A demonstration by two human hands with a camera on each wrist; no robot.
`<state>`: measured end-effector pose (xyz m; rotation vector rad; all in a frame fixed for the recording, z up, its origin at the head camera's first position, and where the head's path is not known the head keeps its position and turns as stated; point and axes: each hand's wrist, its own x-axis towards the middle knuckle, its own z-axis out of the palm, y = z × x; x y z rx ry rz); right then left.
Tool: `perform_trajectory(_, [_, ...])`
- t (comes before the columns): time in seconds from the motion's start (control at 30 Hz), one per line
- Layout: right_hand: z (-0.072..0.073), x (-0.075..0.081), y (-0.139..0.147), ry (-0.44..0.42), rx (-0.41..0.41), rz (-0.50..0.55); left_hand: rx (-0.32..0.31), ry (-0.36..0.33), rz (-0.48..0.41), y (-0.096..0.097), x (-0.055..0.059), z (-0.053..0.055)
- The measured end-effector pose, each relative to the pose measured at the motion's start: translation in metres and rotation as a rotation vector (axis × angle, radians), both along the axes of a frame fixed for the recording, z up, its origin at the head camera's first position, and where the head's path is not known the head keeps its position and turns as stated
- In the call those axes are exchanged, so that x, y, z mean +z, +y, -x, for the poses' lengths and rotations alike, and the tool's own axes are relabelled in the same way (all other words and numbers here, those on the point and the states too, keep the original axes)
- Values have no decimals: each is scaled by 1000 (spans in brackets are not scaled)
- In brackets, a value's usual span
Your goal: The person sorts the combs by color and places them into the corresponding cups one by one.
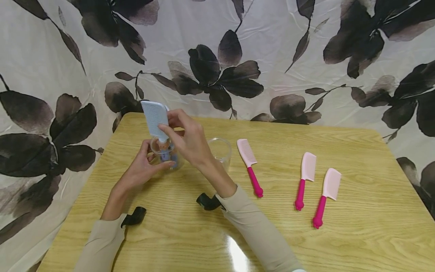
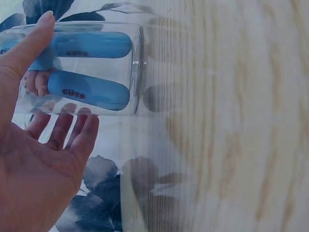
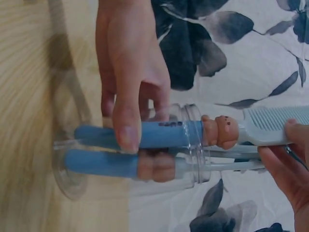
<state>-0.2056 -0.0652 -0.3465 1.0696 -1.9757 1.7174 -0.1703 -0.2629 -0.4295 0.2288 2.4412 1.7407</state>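
My left hand [image 1: 141, 168] grips a clear jar [image 1: 178, 165] near the table's far left edge, thumb on one side and fingers on the other. My right hand [image 1: 192, 143] pinches a light blue comb [image 1: 154, 117] by its toothed head, above the jar's mouth. In the right wrist view, that comb's bear-shaped piece [image 3: 223, 131] is at the rim and its blue handle reaches down inside. Another blue handle [image 3: 101, 163] stands lower in the jar, beside it. Lettering shows on the blue handles [image 2: 89, 91] in the left wrist view. Overlap hides how many combs there are.
A second clear jar [image 1: 224, 155] stands just right of my right hand, partly behind it. Three pink combs lie on the table [image 1: 272, 234] to the right: one nearer [image 1: 249, 162], two farther right [image 1: 307, 168] [image 1: 331, 185]. A floral cloth [image 1: 278, 45] hangs behind.
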Motion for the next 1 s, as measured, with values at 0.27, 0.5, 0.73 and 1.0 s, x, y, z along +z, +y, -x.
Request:
perform_trajectory(0.27, [0, -8, -4, 74, -5, -193, -16, 19, -38, -1, -2, -1])
perform_trajectory(0.5, [-1, -12, 2, 37, -39, -335, -3, 18, -35, 0, -2, -1])
perform_trajectory(0.73, [-3, -14, 12, -48, -22, -331, 23, 12, 10, 0, -2, 0])
perform_trajectory(1.0, [-10, -13, 27, -93, -15, -282, 8, 39, 21, 2, -2, 1])
